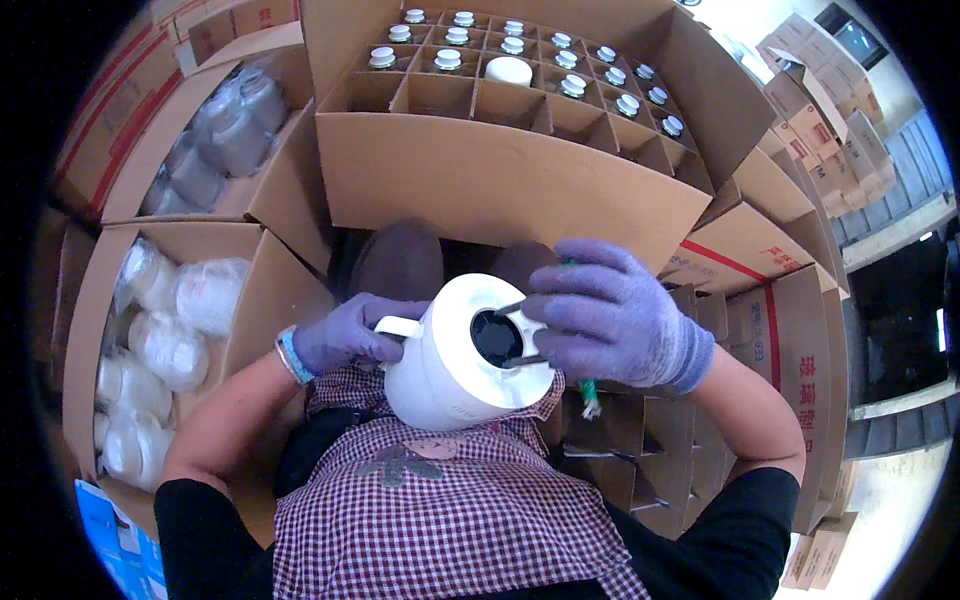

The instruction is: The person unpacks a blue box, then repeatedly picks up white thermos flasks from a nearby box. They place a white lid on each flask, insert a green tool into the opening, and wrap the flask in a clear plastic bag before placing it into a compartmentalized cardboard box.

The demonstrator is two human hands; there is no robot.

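Apron [430, 520] nearest; left grip [350, 335] holds white jug [437, 365], right grip [622, 315] at mouth [497, 338].

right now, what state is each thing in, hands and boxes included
White jug: held, its mouth uncovered
Left hand: gloved, closed on the jug's handle
Dark prongs: held at the jug's mouth
Right hand: gloved, holding the prongs
Upper divided carton: open, partly filled with white-capped items
Lower left carton: open, holding wrapped white items
Upper left carton: open, holding wrapped items
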